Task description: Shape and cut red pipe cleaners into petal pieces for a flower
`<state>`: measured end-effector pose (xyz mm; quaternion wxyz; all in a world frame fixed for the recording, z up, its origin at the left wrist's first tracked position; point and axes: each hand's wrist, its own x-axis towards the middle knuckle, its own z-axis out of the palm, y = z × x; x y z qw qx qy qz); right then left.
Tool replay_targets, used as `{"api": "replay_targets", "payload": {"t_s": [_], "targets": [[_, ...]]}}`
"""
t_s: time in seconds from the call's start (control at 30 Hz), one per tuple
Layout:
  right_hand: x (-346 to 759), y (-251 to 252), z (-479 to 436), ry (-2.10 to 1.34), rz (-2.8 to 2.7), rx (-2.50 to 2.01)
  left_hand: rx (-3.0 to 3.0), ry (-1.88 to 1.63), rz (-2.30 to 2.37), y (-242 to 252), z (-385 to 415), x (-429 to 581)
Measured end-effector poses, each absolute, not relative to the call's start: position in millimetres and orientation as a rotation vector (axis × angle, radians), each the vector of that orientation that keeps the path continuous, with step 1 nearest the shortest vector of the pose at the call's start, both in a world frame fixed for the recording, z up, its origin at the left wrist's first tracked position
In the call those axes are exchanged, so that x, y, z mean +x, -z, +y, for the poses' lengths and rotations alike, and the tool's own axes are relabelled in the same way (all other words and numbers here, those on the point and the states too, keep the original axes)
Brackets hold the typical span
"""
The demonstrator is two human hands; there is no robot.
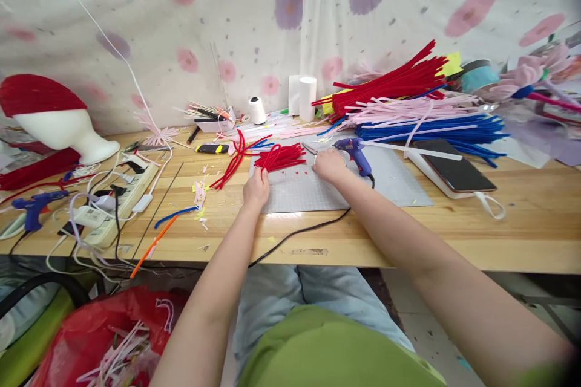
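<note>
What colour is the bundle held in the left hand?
The bundle is red; it shows best in the head view.

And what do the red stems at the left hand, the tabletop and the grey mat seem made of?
Red stems: probably fuzzy chenille, looking matte and velvety. Tabletop: wood, lightly glossy, showing grain. Grey mat: perhaps plastic, thin flat sheet, finish unclear.

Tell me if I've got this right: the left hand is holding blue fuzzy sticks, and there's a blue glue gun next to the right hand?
Not quite. The head view shows that the fuzzy sticks in the left hand are red, not blue. There is a blue glue gun next to the right hand.
</note>
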<state>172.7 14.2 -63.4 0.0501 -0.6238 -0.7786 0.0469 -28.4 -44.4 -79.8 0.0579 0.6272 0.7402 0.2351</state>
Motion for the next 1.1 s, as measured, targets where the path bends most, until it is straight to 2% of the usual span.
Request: {"api": "replay_targets", "payload": {"t_s": [0.17, 0.47, 0.6, 0.77, 0.87, 1.1], "targets": [[177, 62, 6, 0.034, -2.184, -2.069, 1.850, -0.748, 2.350, 83, -44, -28], [176, 62, 6, -0.223, -2.054, -2.032, 1.763, -0.757, 2.395, 82, -45, -30], [181, 72, 16, -0.643, -1.625, -1.621, 1.781, -0.674, 2.380, 81, -46, -30], [167, 68, 10, -1.518, -1.182, -0.886, 1.810, -0.552, 2.406, 79, -46, -30], [161, 65, -1, -1.898, -1.001, -0.704, 1.821, -0.529, 2.419, 79, -46, -29], [164, 65, -13, -2.404, -1.046, -0.592, 1.827, -0.582, 2.437, 81, -46, -29]]}}
